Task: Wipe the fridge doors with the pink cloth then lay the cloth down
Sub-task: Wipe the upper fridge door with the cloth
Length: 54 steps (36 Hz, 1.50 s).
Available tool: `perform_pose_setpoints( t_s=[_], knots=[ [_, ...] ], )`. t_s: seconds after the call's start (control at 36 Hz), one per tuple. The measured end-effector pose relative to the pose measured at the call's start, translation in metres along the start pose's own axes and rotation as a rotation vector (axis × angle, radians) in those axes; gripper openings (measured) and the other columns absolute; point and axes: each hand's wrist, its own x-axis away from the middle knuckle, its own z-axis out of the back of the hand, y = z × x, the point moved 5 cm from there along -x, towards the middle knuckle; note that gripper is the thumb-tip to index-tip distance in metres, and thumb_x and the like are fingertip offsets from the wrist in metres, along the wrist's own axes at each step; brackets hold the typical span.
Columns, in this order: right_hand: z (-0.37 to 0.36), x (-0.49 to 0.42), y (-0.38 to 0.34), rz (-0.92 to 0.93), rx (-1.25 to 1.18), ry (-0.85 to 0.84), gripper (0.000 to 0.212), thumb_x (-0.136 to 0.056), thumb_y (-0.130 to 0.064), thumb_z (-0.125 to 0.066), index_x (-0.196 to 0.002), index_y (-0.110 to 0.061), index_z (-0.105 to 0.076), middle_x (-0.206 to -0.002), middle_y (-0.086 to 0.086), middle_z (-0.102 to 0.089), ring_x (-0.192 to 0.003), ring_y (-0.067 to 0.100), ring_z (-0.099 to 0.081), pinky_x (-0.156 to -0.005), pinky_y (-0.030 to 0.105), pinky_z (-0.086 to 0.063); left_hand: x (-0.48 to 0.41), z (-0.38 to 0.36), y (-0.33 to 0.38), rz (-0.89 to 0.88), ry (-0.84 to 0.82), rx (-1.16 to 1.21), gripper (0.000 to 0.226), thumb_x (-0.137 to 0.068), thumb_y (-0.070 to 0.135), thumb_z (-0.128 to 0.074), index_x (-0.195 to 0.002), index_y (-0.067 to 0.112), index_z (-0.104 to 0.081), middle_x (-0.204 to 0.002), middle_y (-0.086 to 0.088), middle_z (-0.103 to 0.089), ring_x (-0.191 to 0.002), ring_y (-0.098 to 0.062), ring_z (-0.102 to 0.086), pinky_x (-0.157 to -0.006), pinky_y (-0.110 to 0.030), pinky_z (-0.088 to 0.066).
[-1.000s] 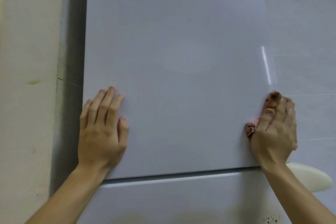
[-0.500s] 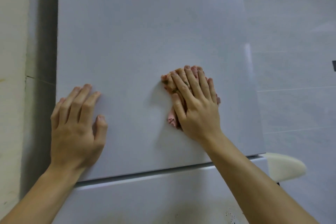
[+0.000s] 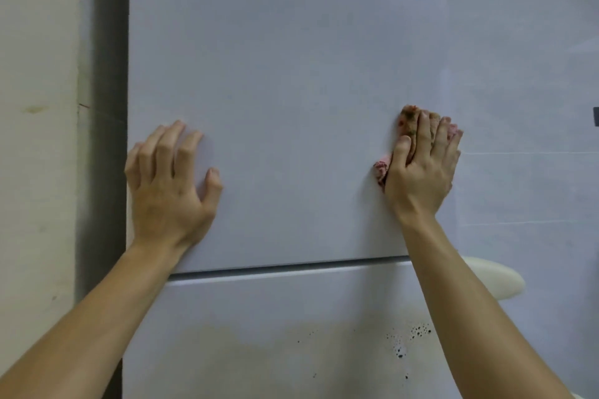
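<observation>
The pale upper fridge door [image 3: 285,74] fills most of the view, with the lower door [image 3: 275,317] beneath a horizontal gap. My right hand [image 3: 421,172] presses the bunched pink cloth [image 3: 381,168] flat against the upper door at its right edge, fingers extended over it. Cloth shows above my fingertips and beside my thumb; the rest is hidden under my palm. My left hand [image 3: 168,191] rests on the upper door by its left edge, fingers spread and slightly arched, holding nothing.
A beige wall [image 3: 35,139] and a dark gap [image 3: 107,107] lie left of the fridge. Pale wall tiles [image 3: 518,74] are on the right. A cream rounded object [image 3: 492,278] juts out behind my right forearm. Black specks [image 3: 418,334] and a yellowish stain mark the lower door.
My right hand slid the cloth from the door's right edge to its middle and back to the right edge. My left hand stayed near the left edge, fingers now more arched.
</observation>
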Motion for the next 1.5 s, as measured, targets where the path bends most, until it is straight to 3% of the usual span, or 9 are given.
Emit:
perform_pose_setpoints(
  t_s=[0.17,0.39,0.56,0.78,0.89,1.11,1.19,1.33,1.5],
  knots=[
    [-0.006,0.007,-0.020,0.008,-0.020,-0.001,0.061,-0.107,-0.044,-0.026,-0.165,-0.026,-0.030,-0.175,0.000,-0.013,-0.163,0.022,-0.001,-0.132,0.045,0.001,0.001,-0.001,0.002,0.028,0.012,0.000,0.053,-0.098,0.034,-0.046,-0.145,0.009,-0.050,-0.151,-0.019,-0.047,-0.143,-0.039,-0.040,-0.122,-0.054,-0.024],
    [-0.055,0.093,-0.153,0.581,-0.117,-0.028,0.052,-0.106,-0.032,-0.048,-0.157,-0.021,-0.048,-0.168,0.008,-0.035,-0.160,0.032,-0.020,-0.130,0.051,-0.020,0.000,-0.001,0.002,0.022,-0.008,-0.003,0.057,-0.097,0.037,-0.046,-0.146,0.007,-0.050,-0.153,-0.020,-0.046,-0.143,-0.040,-0.040,-0.122,-0.056,-0.025],
    [-0.060,0.094,-0.155,0.744,-0.148,-0.090,0.050,-0.106,-0.028,-0.053,-0.155,-0.019,-0.050,-0.167,0.009,-0.038,-0.160,0.030,-0.023,-0.130,0.049,-0.020,-0.001,-0.001,0.002,0.018,-0.013,0.002,0.058,-0.098,0.038,-0.046,-0.148,0.009,-0.050,-0.154,-0.019,-0.046,-0.145,-0.040,-0.039,-0.123,-0.055,-0.024],
    [-0.025,0.023,-0.059,0.432,-0.010,0.035,0.055,-0.103,-0.032,-0.042,-0.157,-0.020,-0.047,-0.168,0.006,-0.036,-0.159,0.030,-0.023,-0.130,0.048,-0.020,0.001,-0.001,0.003,0.032,0.024,0.005,0.056,-0.099,0.036,-0.045,-0.146,0.008,-0.053,-0.153,-0.018,-0.048,-0.145,-0.040,-0.041,-0.124,-0.055,-0.023],
    [-0.006,-0.004,-0.014,0.179,-0.017,0.023,0.058,-0.107,-0.036,-0.035,-0.162,-0.020,-0.038,-0.172,0.003,-0.024,-0.162,0.023,-0.012,-0.132,0.044,-0.009,0.002,-0.001,0.003,0.034,0.032,0.002,0.056,-0.098,0.036,-0.045,-0.145,0.008,-0.055,-0.153,-0.018,-0.049,-0.145,-0.040,-0.042,-0.125,-0.054,-0.023],
    [-0.022,-0.008,-0.039,-0.034,-0.010,0.102,0.061,-0.107,-0.040,-0.027,-0.165,-0.020,-0.029,-0.174,0.009,-0.018,-0.162,0.031,-0.007,-0.132,0.047,-0.002,0.002,-0.002,0.004,0.035,0.011,-0.016,0.056,-0.099,0.036,-0.044,-0.147,0.009,-0.054,-0.154,-0.016,-0.047,-0.145,-0.038,-0.041,-0.125,-0.053,-0.022],
    [-0.039,0.010,-0.085,0.136,0.008,0.160,0.056,-0.108,-0.036,-0.035,-0.160,-0.017,-0.042,-0.169,0.013,-0.031,-0.159,0.036,-0.020,-0.130,0.052,-0.015,0.002,-0.002,0.004,0.030,0.017,-0.024,0.056,-0.099,0.036,-0.044,-0.147,0.009,-0.053,-0.154,-0.016,-0.047,-0.145,-0.038,-0.041,-0.125,-0.054,-0.022],
    [-0.069,0.060,-0.166,0.495,-0.071,0.056,0.055,-0.105,-0.034,-0.043,-0.159,-0.024,-0.044,-0.170,0.006,-0.032,-0.161,0.029,-0.019,-0.130,0.048,-0.019,0.002,-0.003,0.002,0.035,0.004,-0.014,0.058,-0.097,0.037,-0.045,-0.147,0.009,-0.052,-0.154,-0.017,-0.047,-0.146,-0.038,-0.040,-0.125,-0.056,-0.024],
    [-0.061,0.046,-0.146,0.722,-0.143,-0.061,0.051,-0.105,-0.029,-0.050,-0.156,-0.025,-0.049,-0.167,0.004,-0.037,-0.160,0.026,-0.021,-0.131,0.045,-0.016,0.001,-0.002,0.004,0.037,-0.005,-0.006,0.058,-0.096,0.038,-0.045,-0.145,0.007,-0.054,-0.152,-0.019,-0.046,-0.144,-0.040,-0.039,-0.122,-0.059,-0.026]
  ],
)
